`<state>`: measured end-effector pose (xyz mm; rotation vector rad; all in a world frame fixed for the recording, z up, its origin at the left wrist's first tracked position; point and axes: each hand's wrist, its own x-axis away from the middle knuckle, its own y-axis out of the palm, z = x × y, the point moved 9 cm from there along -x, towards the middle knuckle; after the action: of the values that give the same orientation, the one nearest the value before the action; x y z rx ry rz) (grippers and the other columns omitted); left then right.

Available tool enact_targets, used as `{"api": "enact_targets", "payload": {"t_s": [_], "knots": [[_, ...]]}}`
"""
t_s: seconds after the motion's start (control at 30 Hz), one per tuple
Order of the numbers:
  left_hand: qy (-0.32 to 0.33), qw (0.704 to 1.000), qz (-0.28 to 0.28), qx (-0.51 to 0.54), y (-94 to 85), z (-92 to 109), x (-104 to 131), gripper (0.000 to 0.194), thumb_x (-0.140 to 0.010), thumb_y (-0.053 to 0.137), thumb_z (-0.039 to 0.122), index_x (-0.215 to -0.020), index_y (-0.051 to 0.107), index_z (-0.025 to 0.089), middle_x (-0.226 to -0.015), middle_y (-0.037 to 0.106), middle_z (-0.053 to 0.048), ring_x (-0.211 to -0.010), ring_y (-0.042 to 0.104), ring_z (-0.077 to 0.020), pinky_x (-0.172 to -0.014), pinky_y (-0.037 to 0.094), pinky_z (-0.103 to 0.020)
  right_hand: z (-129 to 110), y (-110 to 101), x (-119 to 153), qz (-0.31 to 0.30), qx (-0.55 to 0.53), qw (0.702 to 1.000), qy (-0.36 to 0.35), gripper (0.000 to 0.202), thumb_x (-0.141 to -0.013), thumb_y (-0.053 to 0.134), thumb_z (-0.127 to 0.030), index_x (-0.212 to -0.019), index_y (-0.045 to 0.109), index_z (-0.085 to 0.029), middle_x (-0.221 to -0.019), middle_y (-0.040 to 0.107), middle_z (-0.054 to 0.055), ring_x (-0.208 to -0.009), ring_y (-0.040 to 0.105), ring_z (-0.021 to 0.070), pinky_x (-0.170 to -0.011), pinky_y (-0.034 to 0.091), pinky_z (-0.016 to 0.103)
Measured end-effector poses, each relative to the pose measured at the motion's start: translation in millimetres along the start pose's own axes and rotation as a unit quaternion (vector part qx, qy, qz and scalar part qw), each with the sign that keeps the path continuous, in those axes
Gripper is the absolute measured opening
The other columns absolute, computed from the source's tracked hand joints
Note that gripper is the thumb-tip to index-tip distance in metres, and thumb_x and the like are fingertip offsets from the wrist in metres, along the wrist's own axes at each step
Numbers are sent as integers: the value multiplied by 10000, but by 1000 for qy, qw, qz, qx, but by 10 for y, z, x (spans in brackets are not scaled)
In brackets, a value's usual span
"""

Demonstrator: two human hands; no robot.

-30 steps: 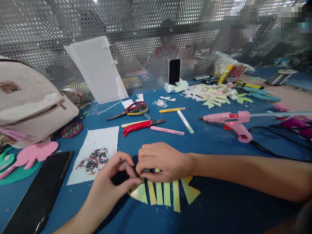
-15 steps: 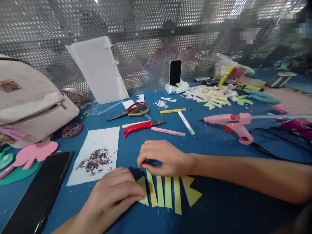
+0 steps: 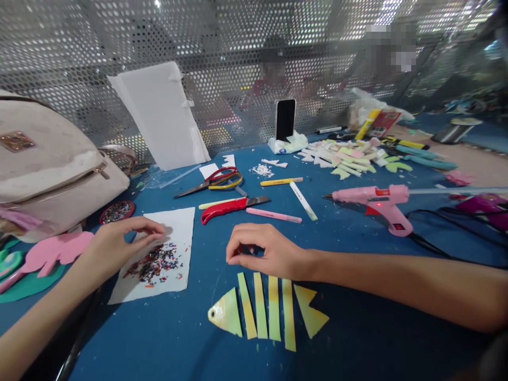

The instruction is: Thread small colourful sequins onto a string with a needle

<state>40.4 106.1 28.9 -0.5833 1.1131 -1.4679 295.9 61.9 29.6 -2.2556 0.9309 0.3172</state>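
My left hand [image 3: 123, 238] hovers over the white paper sheet [image 3: 174, 227], fingers stretched and thumb slightly apart. Small multicoloured beads [image 3: 159, 264] lie heaped under it. My right hand [image 3: 265, 248] is closed in a pinch at the middle of the table. From its fingertips a faint thin thread [image 3: 216, 288] seems to run down toward the fish head. That head [image 3: 226, 313], yellow-green with a dark eye, lies just below. Several narrow strips [image 3: 260, 307] stand in a row beside it, then a notched tail piece [image 3: 311, 312].
A red-handled knife [image 3: 226, 209], scissors [image 3: 214, 181] and markers [image 3: 273, 214] lie beyond my hands. A pink glue gun [image 3: 373, 201] with a cable is at right. Offcuts [image 3: 349, 156] are piled at the back. A backpack [image 3: 51, 169] stands left, near a bead dish [image 3: 117, 211].
My left hand has let go of the fish head and moved left and up, over the beads. My right hand has risen slightly, still pinched. The fish head is now fully uncovered.
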Motion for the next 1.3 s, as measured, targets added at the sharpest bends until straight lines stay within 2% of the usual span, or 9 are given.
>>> {"api": "enact_targets", "payload": {"t_s": [0.1,0.37,0.47,0.6,0.7,0.83,0.93,1.17,1.3], "knots": [[3,999,-37,1,119,-12,3,293,-793,678,568,-765,765,289,-904,800,-40,-818,746,-250,-780,556,-324,-4,8,3,-2,-2,1000,-3,71,-965,625,-163,-910,669,-158,-897,681,35,-819,593,118,-673,462,234],[19,998,-53,2,202,69,-39,294,-789,633,535,-702,722,269,-854,760,-44,-780,703,-245,-753,522,-328,-12,30,10,-7,2,1000,-5,69,-962,623,-156,-910,667,-161,-896,668,26,-814,583,115,-694,464,241],[8,999,-41,-13,124,61,-3,249,-837,609,470,-783,707,247,-914,758,-37,-811,695,-238,-757,504,-319,-14,22,8,-4,3,1000,0,74,-960,624,-165,-900,667,-170,-890,670,30,-801,585,123,-682,461,245],[-52,998,36,4,-84,240,107,238,-839,645,478,-834,703,247,-887,756,-5,-809,694,-238,-722,497,-294,0,-4,9,12,8,1000,13,70,-956,628,-179,-892,654,-170,-879,662,28,-770,569,121,-665,450,242],[-60,982,24,176,76,587,241,202,-809,725,432,-775,694,235,-774,732,0,-682,676,-184,-603,510,-239,30,-38,19,34,22,999,28,62,-947,620,-172,-886,630,-167,-863,638,15,-722,526,106,-647,433,236],[-82,936,-37,340,537,941,465,138,-808,770,284,-894,676,233,-764,717,8,-682,687,-145,-645,557,-209,14,-87,38,63,33,997,20,56,-921,598,-137,-872,598,-165,-825,589,2,-674,465,97,-620,404,236],[-90,912,-43,398,724,1028,575,171,-818,757,232,-960,660,236,-764,724,10,-712,697,-138,-692,575,-206,-54,-105,47,72,35,997,-10,60,-912,591,-130,-861,594,-161,-801,571,1,-682,471,100,-620,404,234],[-124,903,35,410,631,955,641,180,-832,733,183,-971,640,249,-783,687,32,-742,668,-113,-724,559,-174,-166,-133,61,89,61,991,-76,104,-887,591,-85,-815,569,-158,-765,563,-8,-710,502,99,-650,418,240],[-98,899,28,425,638,933,627,212,-837,745,191,-1011,638,248,-798,689,14,-748,683,-131,-720,581,-195,-132,-168,66,100,69,989,-81,106,-868,602,-69,-815,572,-156,-753,558,-14,-694,492,93,-643,415,240]]}}
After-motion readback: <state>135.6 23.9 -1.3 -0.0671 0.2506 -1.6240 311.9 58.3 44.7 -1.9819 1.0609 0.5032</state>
